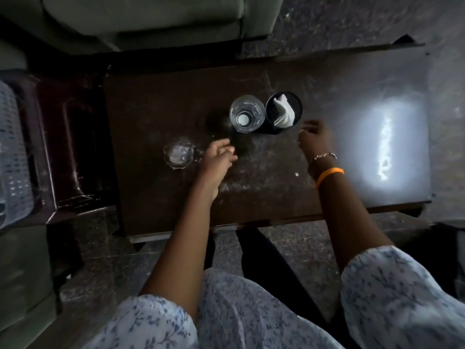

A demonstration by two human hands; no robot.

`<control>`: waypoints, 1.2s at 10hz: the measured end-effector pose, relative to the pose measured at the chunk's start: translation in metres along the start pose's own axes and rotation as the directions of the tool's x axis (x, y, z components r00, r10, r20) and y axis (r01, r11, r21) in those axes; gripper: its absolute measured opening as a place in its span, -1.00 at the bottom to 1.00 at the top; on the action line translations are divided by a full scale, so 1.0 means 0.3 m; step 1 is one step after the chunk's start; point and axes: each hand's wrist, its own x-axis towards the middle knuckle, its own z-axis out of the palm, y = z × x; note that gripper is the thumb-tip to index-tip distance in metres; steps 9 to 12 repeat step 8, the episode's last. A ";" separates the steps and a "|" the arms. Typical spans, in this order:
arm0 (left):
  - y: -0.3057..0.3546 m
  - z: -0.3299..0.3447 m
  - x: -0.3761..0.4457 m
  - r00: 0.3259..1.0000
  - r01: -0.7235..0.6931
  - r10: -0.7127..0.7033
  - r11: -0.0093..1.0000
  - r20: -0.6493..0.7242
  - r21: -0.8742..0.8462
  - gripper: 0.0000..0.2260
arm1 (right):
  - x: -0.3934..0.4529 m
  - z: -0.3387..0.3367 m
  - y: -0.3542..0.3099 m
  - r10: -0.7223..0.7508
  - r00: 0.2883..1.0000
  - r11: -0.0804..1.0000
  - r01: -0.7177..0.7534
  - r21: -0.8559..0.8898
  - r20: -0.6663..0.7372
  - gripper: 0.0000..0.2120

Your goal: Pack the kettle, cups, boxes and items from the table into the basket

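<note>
A home sitting room: upholstered sofa [141, 18] beside a low dark wooden table [276, 187]

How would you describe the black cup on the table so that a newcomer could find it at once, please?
Start at the dark wooden table in front of the person. Near its middle two vessels stand side by side, just beyond the right hand. The black cup is the right one: dark, with a white tissue inside, while the glass beside it is clear.

A clear glass tumbler [247, 113] is stood upright; a black cup [284, 110] holding white tissue touches its right, a glass cup [180, 153] lies nearer-left.
</note>
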 end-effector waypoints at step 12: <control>0.182 0.034 -0.087 0.970 -0.242 0.233 0.892 0.072 0.382 -0.55 | -0.097 -0.081 -0.195 -0.259 0.943 0.966 0.250 0.069 0.208 -0.50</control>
